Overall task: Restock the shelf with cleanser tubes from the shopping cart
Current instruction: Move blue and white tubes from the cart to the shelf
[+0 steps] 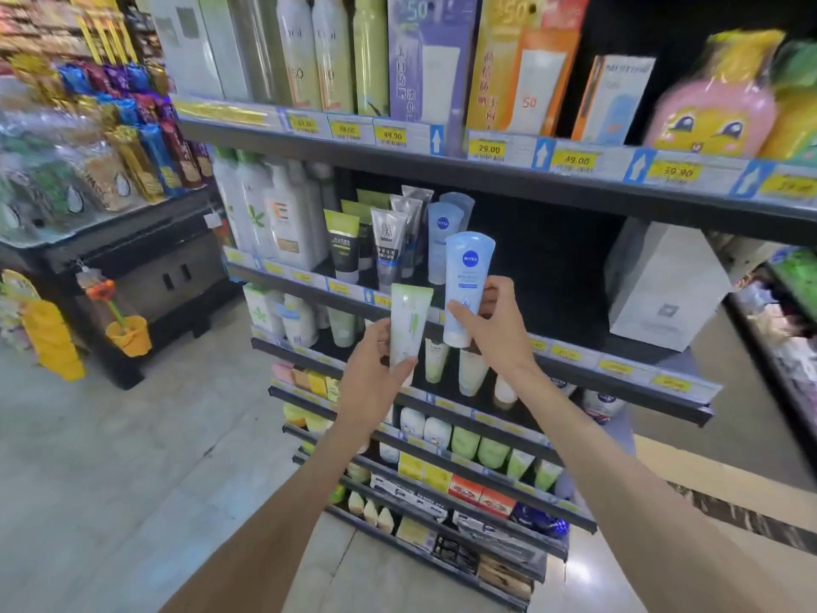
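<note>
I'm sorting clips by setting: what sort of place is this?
Most likely a supermarket's skincare aisle: yellow price tags line the shelf edges, cleanser tubes stand in rows, and a snack display fills the next aisle.

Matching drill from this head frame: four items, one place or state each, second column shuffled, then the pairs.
Things:
1. blue tube
2. green-white tube
3. grey tube
4. white box

Places or states:
A. stands alone at the right of the second shelf
B. gripped by the left hand
C. stands on the shelf between the black-green tube and the blue tubes
D. gripped by the right hand, raised in front of the shelf

Pairs: 1-D, 2-B, 3-C, 4-A
</note>
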`<state>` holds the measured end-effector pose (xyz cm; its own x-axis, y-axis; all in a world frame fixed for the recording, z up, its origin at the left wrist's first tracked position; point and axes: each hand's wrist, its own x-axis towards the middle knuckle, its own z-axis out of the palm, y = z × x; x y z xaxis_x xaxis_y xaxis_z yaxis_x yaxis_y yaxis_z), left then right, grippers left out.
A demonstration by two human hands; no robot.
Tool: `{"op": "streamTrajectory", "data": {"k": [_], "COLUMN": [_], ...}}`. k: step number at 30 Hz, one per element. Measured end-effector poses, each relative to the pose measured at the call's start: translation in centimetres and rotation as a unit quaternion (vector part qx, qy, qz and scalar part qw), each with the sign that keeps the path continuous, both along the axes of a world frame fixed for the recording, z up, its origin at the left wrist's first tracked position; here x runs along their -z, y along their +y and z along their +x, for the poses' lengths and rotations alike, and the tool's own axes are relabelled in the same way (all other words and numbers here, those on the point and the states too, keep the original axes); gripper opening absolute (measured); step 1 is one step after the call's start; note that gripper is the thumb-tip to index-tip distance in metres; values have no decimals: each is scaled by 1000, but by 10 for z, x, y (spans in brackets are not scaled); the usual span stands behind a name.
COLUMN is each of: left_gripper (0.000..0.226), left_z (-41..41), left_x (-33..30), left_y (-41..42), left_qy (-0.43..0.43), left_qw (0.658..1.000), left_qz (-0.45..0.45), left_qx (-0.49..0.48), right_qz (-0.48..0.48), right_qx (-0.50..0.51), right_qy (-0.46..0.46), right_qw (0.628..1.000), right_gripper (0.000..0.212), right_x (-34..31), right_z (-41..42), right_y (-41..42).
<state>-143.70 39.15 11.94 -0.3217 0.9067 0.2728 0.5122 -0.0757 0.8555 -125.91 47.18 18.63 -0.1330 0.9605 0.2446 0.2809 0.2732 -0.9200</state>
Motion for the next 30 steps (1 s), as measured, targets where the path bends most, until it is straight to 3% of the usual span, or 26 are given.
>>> {"op": "streamTrajectory", "data": {"k": [8, 15, 26, 30], "left_gripper": [62, 64, 66, 66], "left_z": [-21, -48, -66, -68], "left_x": [11, 14, 27, 30], "left_y": [37, 56, 76, 79], "left_qy": [-15, -3, -11, -18], "left_qw": [1000, 1000, 999, 998], "left_qz": [20, 4, -1, -2], "left_qx": [12, 25, 50, 57], "right_qz": [28, -5, -31, -37], "right_qx": [28, 47, 45, 31], "right_qy": [0, -91, -127, -150], "right_qw": [999, 995, 990, 988], "right_gripper": [47, 55, 58, 50], "right_x": [-17, 0, 13, 18], "right_z": [-31, -59, -81, -75], "right_y": [54, 92, 108, 106]}}
